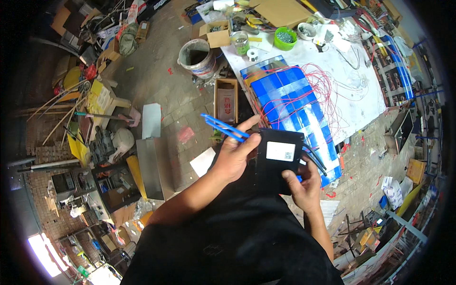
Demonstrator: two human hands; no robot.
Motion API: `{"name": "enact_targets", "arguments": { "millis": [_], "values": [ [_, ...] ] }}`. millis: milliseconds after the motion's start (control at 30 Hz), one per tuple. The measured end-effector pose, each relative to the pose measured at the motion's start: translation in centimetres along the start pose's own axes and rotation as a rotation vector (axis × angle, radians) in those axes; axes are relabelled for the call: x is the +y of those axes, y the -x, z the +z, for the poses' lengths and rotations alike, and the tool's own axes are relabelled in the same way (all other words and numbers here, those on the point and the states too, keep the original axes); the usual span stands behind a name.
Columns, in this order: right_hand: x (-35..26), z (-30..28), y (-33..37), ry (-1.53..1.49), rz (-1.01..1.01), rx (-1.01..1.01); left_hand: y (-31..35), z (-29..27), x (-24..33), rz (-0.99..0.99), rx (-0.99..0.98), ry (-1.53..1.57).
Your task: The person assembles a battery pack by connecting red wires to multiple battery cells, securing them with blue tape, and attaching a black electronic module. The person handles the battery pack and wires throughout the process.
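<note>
Black, the box (277, 166) seems kept steady by my right hand (306, 187) curled around its edge, while my half-closed left hand (233, 159) pinches blue strands (218, 125) beside it.

Black box (273, 165) with white label (279, 151)

The flat box (273, 173) near the centre of the frame was black, its label (280, 151) white with dark print; the cables (221, 125) left of it were bright blue, the leads (317, 160) on its right black. Beyond, the pack (280, 102) was blue with paler bands, the wires (325, 80) red, the table (358, 107) white, the bowl (285, 46) at the top green, the shirt (228, 237) below black.
</note>
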State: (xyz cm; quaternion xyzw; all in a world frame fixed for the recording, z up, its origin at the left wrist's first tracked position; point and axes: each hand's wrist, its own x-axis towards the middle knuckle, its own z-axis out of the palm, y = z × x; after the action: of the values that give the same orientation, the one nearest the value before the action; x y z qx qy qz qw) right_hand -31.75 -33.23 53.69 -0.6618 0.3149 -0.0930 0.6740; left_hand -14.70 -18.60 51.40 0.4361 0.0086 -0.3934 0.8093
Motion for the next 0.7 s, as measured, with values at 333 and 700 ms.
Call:
{"name": "enact_targets", "arguments": {
  "millis": [333, 700],
  "values": [
    [-1.5, 0.4, -0.1, -0.05, -0.027, 0.078, -2.5, 0.9, 1.2, -0.139, -0.083, -0.114],
    [-1.6, 6.6, -4.7, -0.149, -0.036, 0.197, -9.6, -4.7, 8.3, -0.446, -0.477, 0.0]
  ]
}}
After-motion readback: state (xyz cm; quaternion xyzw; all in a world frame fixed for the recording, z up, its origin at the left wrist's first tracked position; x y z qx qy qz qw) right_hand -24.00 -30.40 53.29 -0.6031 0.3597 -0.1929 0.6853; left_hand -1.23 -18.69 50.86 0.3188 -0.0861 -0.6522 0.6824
